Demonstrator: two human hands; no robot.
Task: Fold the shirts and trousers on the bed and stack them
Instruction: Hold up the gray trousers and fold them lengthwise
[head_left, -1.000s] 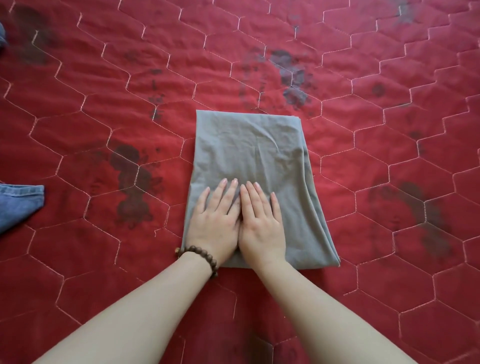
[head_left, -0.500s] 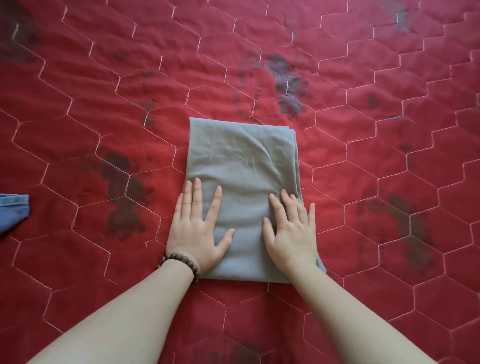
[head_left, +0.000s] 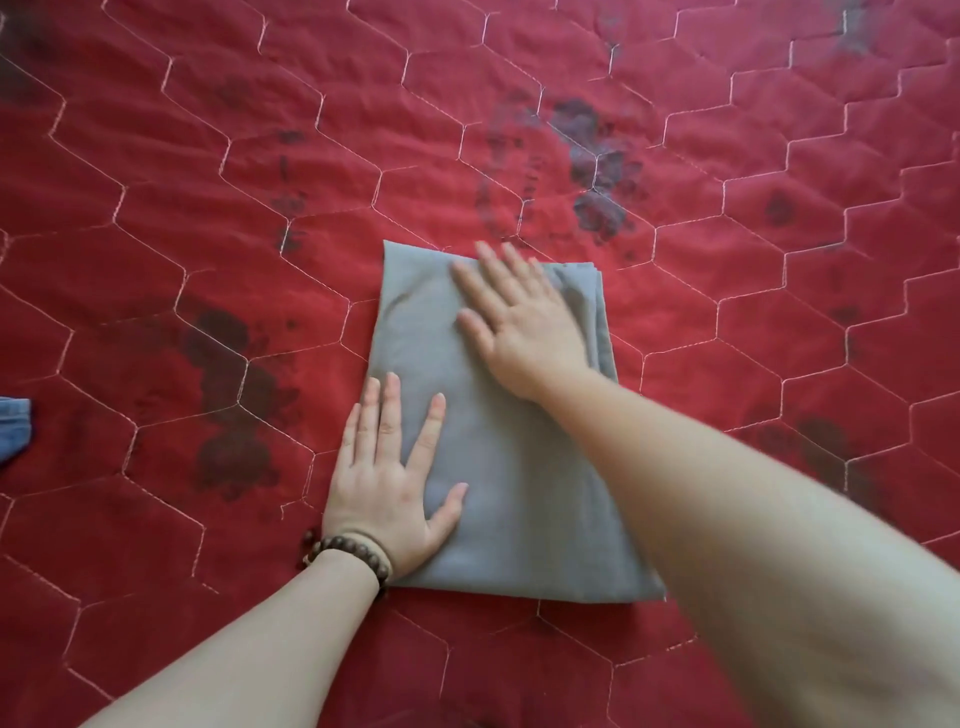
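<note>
Folded grey garment (head_left: 498, 467) on red quilt (head_left: 156, 260), left hand (head_left: 389, 483) flat at near-left edge, right hand (head_left: 524, 322) flat near far edge

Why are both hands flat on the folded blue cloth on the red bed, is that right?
Nearly. The folded cloth is grey, not blue, as the head view shows. The left hand and right hand do lie flat on it, on the red bed.
</note>
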